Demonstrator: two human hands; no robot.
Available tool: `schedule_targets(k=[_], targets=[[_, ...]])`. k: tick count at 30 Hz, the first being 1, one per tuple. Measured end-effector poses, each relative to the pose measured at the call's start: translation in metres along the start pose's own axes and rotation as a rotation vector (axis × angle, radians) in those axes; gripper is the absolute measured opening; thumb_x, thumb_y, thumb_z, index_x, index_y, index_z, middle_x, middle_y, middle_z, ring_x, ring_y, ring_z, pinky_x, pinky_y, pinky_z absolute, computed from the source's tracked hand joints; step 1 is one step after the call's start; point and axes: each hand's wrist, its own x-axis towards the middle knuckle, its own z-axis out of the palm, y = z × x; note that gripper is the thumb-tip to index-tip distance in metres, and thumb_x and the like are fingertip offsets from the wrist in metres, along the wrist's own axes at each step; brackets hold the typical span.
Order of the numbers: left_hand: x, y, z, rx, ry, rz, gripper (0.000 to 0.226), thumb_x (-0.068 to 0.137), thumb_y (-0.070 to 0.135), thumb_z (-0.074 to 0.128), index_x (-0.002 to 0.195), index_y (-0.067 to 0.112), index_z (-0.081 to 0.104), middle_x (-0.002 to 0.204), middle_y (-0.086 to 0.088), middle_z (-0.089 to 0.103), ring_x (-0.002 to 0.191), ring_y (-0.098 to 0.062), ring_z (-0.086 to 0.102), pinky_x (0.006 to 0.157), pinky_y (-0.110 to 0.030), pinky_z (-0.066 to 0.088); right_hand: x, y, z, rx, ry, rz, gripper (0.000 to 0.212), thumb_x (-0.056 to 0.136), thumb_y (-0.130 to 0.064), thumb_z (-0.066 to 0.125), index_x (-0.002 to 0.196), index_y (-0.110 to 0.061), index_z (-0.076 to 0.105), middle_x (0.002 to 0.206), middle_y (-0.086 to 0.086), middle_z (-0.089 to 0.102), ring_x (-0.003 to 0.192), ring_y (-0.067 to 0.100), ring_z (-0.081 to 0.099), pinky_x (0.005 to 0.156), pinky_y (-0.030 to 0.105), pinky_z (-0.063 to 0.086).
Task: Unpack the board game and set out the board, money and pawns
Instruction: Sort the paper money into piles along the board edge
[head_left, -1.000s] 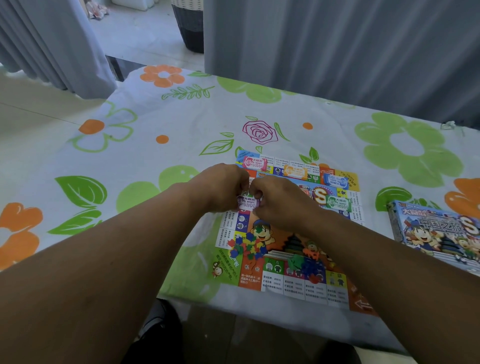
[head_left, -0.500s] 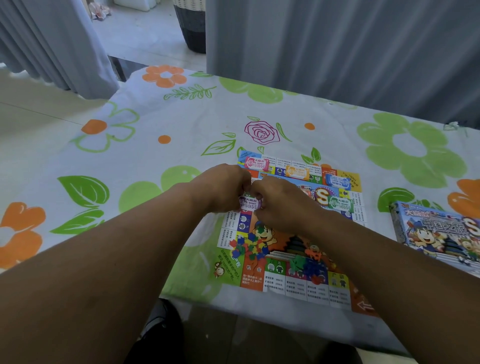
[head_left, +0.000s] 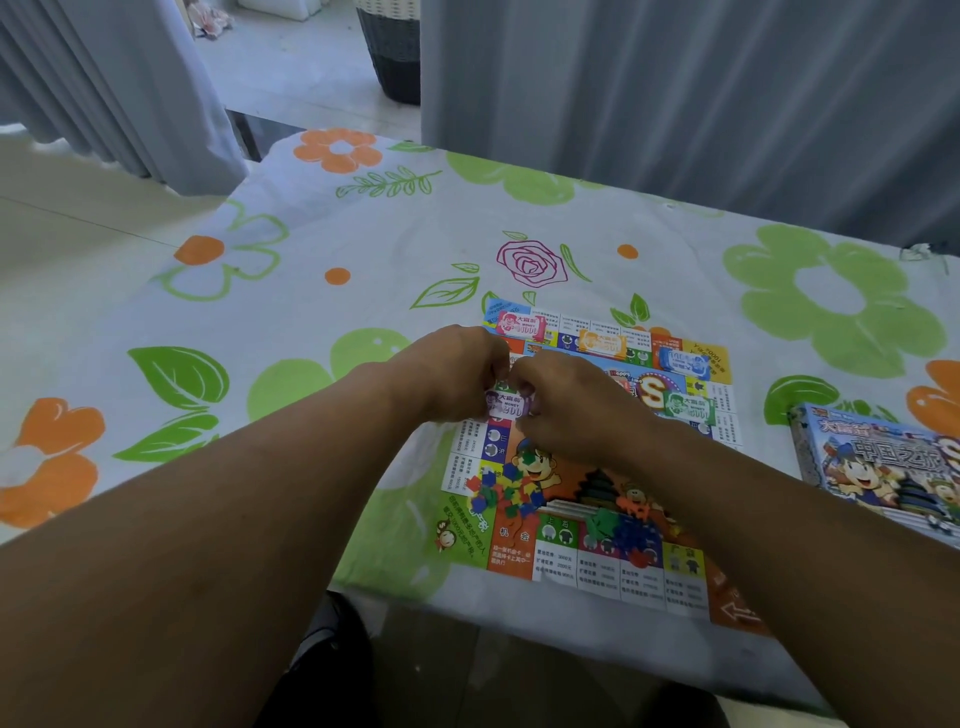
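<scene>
Banknotes of purple paper (head_left: 505, 408), gathered in a small stack, are pinched between the left hand (head_left: 452, 379) and the right hand (head_left: 576, 410), which are held together above the left part of the colourful printed game board (head_left: 511, 553). The fingers (head_left: 480, 374) of both hands are curled round the stack, the left hand at its left end and the right hand at its right end; whether the stack is touching the board cannot be told. The board is laid flat on the tabletop (head_left: 519, 613), which is covered by a white cloth printed with green and orange flowers (head_left: 311, 249), with its near edge close to the tabletop's near edge. Four other stacks of paper money are laid on the far part of the board: a pink stack (head_left: 519, 325) at the far left corner, an orange stack (head_left: 602, 343) beside it along the far edge, a blue stack (head_left: 683, 362) near the far right corner, and a green stack (head_left: 691, 408) just in front of the blue one. A heap of small flat pieces in red, blue, yellow and green (head_left: 501, 493) is piled on the board just nearer than the hands, and a second heap of green, blue and orange pieces (head_left: 621, 525) is seen to its right, partly hidden by the right forearm. The blue cardboard game box (head_left: 878, 462) is set on the cloth well to the right of the board. Grey curtains (head_left: 675, 104) are hung behind the tabletop.
</scene>
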Motion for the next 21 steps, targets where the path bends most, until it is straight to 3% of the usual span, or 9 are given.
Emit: schedule_targets(k=[4,8,16,21], targets=[[0.000,-0.001,0.000,-0.011,0.004,-0.004,0.043,0.077,0.018,0.082,0.115,0.018,0.062,0.112,0.002,0.067,0.098,-0.018,0.061,0.081,-0.029,0.050,-0.001,0.003,-0.004,-0.006,0.006,-0.003,0.029,0.084,-0.010,0.072,0.109,-0.012,0.057,0.097,-0.003,0.049,0.086,0.015,0.047,0.064,0.020,0.033],[-0.001,-0.002,0.000,-0.019,0.005,-0.015,0.042,0.076,0.020,0.083,0.112,0.019,0.061,0.112,0.003,0.067,0.097,-0.017,0.061,0.077,-0.026,0.048,-0.002,0.002,-0.006,0.004,0.014,-0.001,0.027,0.084,-0.008,0.070,0.109,-0.010,0.061,0.101,0.006,0.059,0.089,0.022,0.056,0.073,0.034,0.050],[0.000,-0.001,-0.001,-0.034,0.006,-0.018,0.045,0.076,0.020,0.083,0.114,0.018,0.061,0.113,0.003,0.067,0.095,-0.015,0.060,0.077,-0.025,0.047,-0.001,0.000,-0.003,0.008,-0.001,0.013,0.029,0.084,-0.006,0.069,0.111,-0.011,0.060,0.101,0.005,0.058,0.088,0.020,0.055,0.072,0.032,0.049],[-0.001,-0.004,-0.006,-0.099,0.028,-0.050,0.042,0.074,0.020,0.082,0.110,0.022,0.062,0.107,0.004,0.067,0.097,-0.018,0.061,0.084,-0.033,0.053,0.003,0.009,-0.011,0.053,0.016,0.054,0.032,0.082,-0.015,0.074,0.112,-0.013,0.060,0.105,0.001,0.060,0.091,0.017,0.055,0.073,0.030,0.047]])
